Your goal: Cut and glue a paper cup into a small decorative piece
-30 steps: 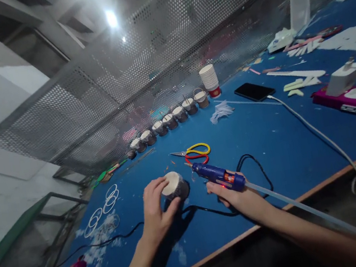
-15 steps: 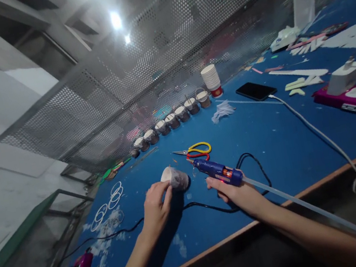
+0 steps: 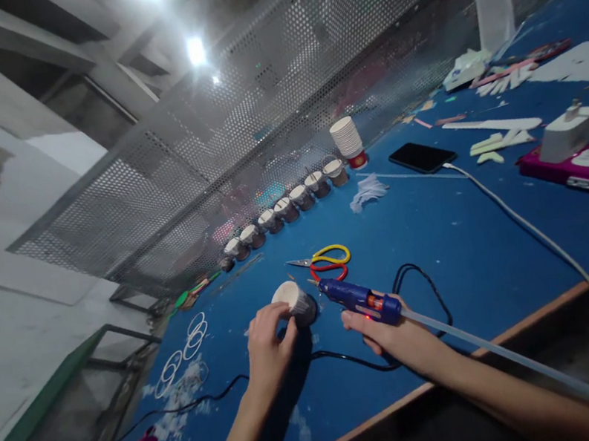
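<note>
Head view: the blue surface (image 3: pixel 482 260) fills most of what lies before me, and beyond it, toward twelve o'clock, rises a perforated metal panel (image 3: pixel 271 81). Along its foot, from eleven to one o'clock, runs a row of pale-topped cups (image 3: pixel 285 211). The blue glue gun (image 3: pixel 347 294) points left at three o'clock from the cup I am handling; my right hand (image 3: pixel 389 332) is closed firmly around its body. At eight o'clock from that cup, my left hand (image 3: pixel 267 342) is clamped lightly on it, fingertips over the top edge and thumb along the near side. Scissors (image 3: pixel 313 261) with yellow and red handles lie at one o'clock from it, near the gun's tip. Smaller still is the white-topped cup (image 3: pixel 302 311) itself, just below the centre of my view; I cannot tell whether it stands quite flat. Smallest is the nozzle (image 3: pixel 312 282), just beside the cup, though I cannot see whether they touch. To work well, I think I should hold the cup steady with a light grip, keep my left fingertips clear of that probably hot tip, and steer it past the scissors.
</note>
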{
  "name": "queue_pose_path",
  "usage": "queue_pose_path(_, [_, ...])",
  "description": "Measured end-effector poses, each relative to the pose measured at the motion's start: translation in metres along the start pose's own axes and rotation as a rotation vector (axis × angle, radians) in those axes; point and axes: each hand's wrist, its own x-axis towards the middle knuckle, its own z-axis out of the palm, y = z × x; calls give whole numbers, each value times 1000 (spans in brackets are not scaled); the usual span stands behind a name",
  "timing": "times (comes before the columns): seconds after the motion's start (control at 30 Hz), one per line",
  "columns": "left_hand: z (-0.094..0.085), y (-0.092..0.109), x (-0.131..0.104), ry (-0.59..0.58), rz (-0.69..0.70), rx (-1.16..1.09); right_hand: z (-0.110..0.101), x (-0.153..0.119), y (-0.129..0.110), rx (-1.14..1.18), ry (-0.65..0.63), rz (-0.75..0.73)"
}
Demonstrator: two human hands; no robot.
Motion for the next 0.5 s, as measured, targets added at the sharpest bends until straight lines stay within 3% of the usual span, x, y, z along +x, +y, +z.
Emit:
queue_pose_path(0.07, [-3, 4, 5, 10, -65, -119, 0, 0, 2, 9, -15, 4])
queue_pose_path(0.27, [-19, 21, 16, -32, -466, -487, 3, -1, 10, 27, -50, -7])
queue_pose_path(0.4, [-22, 29, 14, -14, -525, -638, 6, -3, 10, 17, -89, -2])
queue_pose_path(0.5, [-20, 32, 10, 4, -504, -630, 6, -5, 9, -17, -89, -36])
